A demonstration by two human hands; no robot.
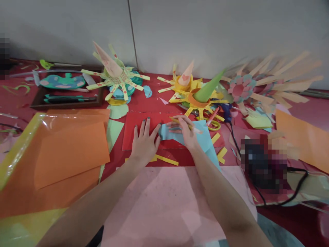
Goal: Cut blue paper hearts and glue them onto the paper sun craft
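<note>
My left hand (145,142) lies flat with its fingers spread on a red sheet (128,133), its thumb and index finger at the left end of a light blue paper (208,140). My right hand (189,133) rests over the blue paper and holds a thin yellow pencil (174,119) slantwise between its fingers. Beneath my forearms lies a large pink sheet (164,206). Several yellow paper strips (167,160) are scattered around the red sheet.
Orange sheets (74,154) in a clear sleeve lie at left. Behind stand paper cone crafts (111,68), a green cone (209,87) and a brown tray (38,99). Yellow-handled scissors (214,126) lie right of my hand. A black cord (233,137) and a blurred dark object (262,164) are farther right.
</note>
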